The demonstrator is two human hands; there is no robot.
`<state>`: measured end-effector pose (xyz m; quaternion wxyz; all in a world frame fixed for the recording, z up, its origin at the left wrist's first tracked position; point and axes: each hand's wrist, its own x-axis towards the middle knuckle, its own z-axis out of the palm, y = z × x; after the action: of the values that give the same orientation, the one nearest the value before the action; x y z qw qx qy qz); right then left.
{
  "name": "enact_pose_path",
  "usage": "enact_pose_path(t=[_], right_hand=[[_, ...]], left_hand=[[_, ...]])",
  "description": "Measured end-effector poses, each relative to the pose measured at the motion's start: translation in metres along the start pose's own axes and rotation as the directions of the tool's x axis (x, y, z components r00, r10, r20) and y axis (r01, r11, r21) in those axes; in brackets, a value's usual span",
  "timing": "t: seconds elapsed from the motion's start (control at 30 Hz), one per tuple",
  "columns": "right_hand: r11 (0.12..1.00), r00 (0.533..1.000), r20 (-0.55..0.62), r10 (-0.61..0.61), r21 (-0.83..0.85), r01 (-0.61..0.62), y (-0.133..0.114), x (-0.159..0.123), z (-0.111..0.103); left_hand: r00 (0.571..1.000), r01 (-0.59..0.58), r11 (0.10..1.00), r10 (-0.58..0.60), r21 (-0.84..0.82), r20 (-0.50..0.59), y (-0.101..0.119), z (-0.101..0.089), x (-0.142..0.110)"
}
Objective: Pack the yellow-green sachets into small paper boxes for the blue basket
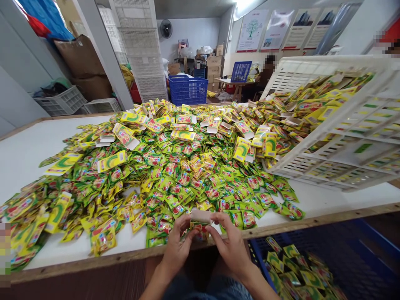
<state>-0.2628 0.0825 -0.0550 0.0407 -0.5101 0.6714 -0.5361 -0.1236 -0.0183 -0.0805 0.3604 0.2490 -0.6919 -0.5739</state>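
Note:
Between my two hands, over the table's front edge, is a small open box (pixel 200 216) with its pale flap raised. My left hand (pixel 178 241) grips its left side with thumb and fingers. On the right side, the thumb and fingers of my right hand (pixel 228 239) close on the same box. Something yellow and red shows at its mouth, partly hidden by my thumbs. Just beyond my hands lies a wide heap of small green and yellow sachets (pixel 175 179). Several flattened or open yellow boxes (pixel 112 161) lie on top of the heap.
A white plastic crate (pixel 340 146) lies tipped at the right, spilling yellow boxes onto the white table (pixel 21 141). Below the table's right edge, a blue crate (pixel 353 250) holds filled-looking boxes. Farther back are a blue basket (pixel 188 89), stacked white crates (pixel 140 50) and a seated person.

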Motion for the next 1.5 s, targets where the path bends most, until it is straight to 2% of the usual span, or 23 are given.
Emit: enact_pose_path(t=[0.1, 0.17, 0.3, 0.37, 0.5, 0.6, 0.67, 0.8, 0.87, 0.93, 1.03, 1.2, 1.5], right_hand=[[1.0, 0.997, 0.07, -0.028, 0.011, 0.028, -0.001, 0.001, 0.001], [0.999, 0.993, 0.106, -0.047, 0.021, 0.045, -0.001, 0.0, 0.003], [0.999, 0.999, -0.032, -0.009, 0.046, 0.011, 0.001, -0.006, 0.006], [0.999, 0.998, -0.058, -0.006, 0.05, 0.009, 0.0, -0.008, 0.006], [0.996, 0.995, 0.086, -0.056, 0.081, 0.049, -0.006, -0.003, 0.005], [0.994, 0.992, 0.115, -0.059, 0.095, 0.048, -0.011, 0.002, 0.006], [0.995, 0.995, 0.085, -0.059, 0.09, 0.052, -0.012, 0.003, 0.008], [0.997, 0.998, -0.06, -0.022, 0.067, 0.026, -0.009, 0.0, 0.011], [0.996, 0.999, -0.023, -0.036, 0.076, 0.038, -0.007, 0.001, 0.011], [0.993, 0.997, 0.043, -0.058, 0.102, 0.053, -0.007, 0.002, 0.01], [0.993, 0.996, 0.063, -0.065, 0.102, 0.059, -0.008, 0.003, 0.007], [0.996, 0.998, 0.042, -0.056, 0.065, 0.054, -0.01, -0.004, 0.005], [0.998, 0.999, -0.045, 0.001, 0.056, 0.001, -0.015, -0.003, 0.012]], left_hand=[[0.996, -0.059, 0.991, 0.051, 0.121, 0.073, 0.0, -0.008, 0.0], [0.993, -0.071, 0.987, 0.056, 0.143, 0.104, 0.004, -0.01, 0.002], [0.993, -0.061, 0.987, 0.046, 0.146, 0.108, 0.009, -0.009, 0.004], [0.994, -0.057, 0.988, 0.042, 0.146, 0.099, 0.011, -0.008, 0.004], [0.993, -0.06, 0.987, 0.043, 0.148, 0.112, 0.018, -0.007, 0.005], [0.992, -0.078, 0.987, 0.062, 0.142, 0.113, 0.026, -0.007, 0.007], [0.995, -0.072, 0.993, 0.065, 0.099, 0.076, 0.029, -0.006, 0.007], [1.0, 0.006, 0.999, -0.006, -0.032, -0.012, 0.028, -0.003, 0.006], [0.999, -0.027, 1.0, 0.027, 0.001, 0.025, 0.028, -0.003, 0.006], [0.99, -0.122, 0.99, 0.117, 0.065, 0.074, 0.029, -0.003, 0.008], [0.973, -0.217, 0.97, 0.206, 0.109, 0.102, 0.035, -0.004, 0.008], [0.98, -0.193, 0.974, 0.187, 0.115, 0.064, 0.041, 0.0, 0.004], [0.985, -0.17, 0.982, 0.172, 0.085, -0.019, 0.04, 0.006, 0.005]])
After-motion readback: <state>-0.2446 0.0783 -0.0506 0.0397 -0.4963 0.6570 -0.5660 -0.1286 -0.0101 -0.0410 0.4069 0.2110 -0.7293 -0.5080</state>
